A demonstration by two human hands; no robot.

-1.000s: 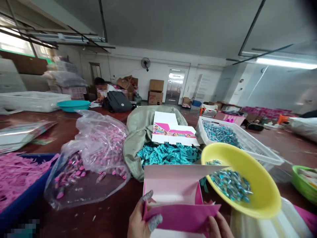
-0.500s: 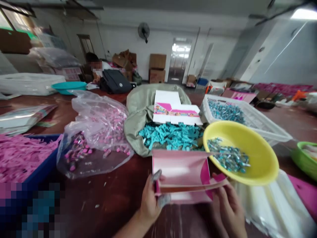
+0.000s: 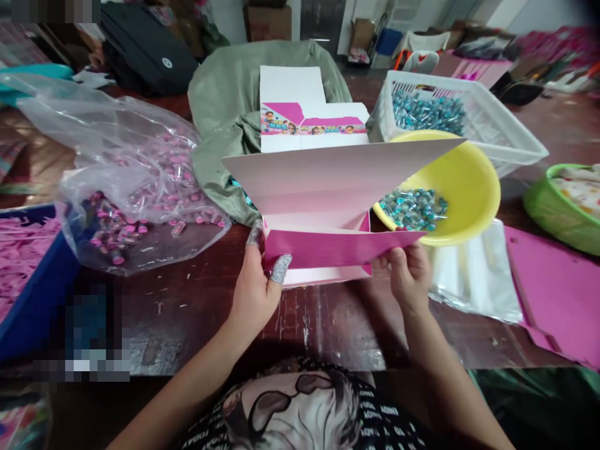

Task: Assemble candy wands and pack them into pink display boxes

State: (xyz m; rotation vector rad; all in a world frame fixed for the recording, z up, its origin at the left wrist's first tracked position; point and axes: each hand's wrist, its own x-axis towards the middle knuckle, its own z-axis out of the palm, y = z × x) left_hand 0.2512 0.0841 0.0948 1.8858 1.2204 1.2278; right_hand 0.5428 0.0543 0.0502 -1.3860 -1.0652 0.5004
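Observation:
A pink cardboard box (image 3: 323, 249), partly folded with its pale inner side showing, is held up between both hands over the table. My left hand (image 3: 257, 275) grips its left end, thumb in front and fingers behind; grey tape wraps the thumb and a finger. My right hand (image 3: 407, 269) is closed on the right end of the pink front panel. Behind the box, a flat printed carton (image 3: 300, 87) rests on a grey-green cloth sack (image 3: 225, 94). Only a little of the sack's turquoise contents shows past the box.
Pink-capped tubes lie in a clear plastic bag (image 3: 154, 256) at left, beside a blue bin (image 3: 28, 312). At right are a yellow bowl (image 3: 473, 187), a white crate (image 3: 515, 137), a green basin (image 3: 539, 194), clear bags (image 3: 473, 275) and pink card sheets (image 3: 557, 294).
My view has tilted downward, bringing my forearms and shirt into sight. The box's panels have opened out wider, its large pale flap now raised across the sack and bowl.

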